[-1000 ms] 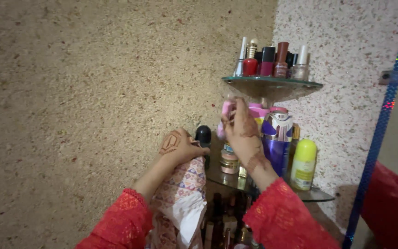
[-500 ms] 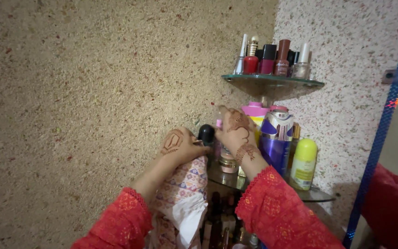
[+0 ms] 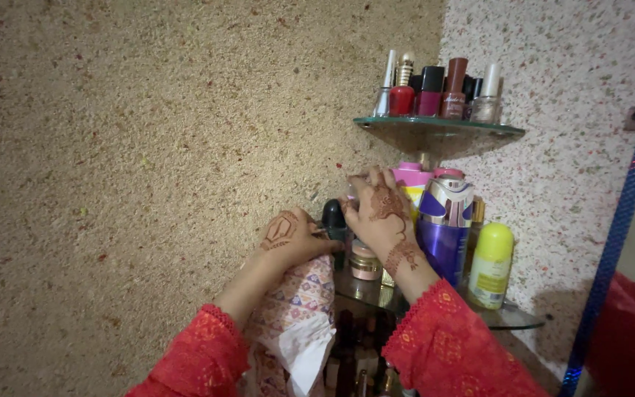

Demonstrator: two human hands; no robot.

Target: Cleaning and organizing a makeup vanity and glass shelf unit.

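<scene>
On the middle glass shelf (image 3: 512,317), right hand (image 3: 384,213) lower than a second ago, pink bottle no longer lifted; fingers curled among the crowded bottles, grip unclear. Left hand (image 3: 288,239) still pinching patterned cloth (image 3: 299,301) beside black-capped bottle (image 3: 332,215).
</scene>
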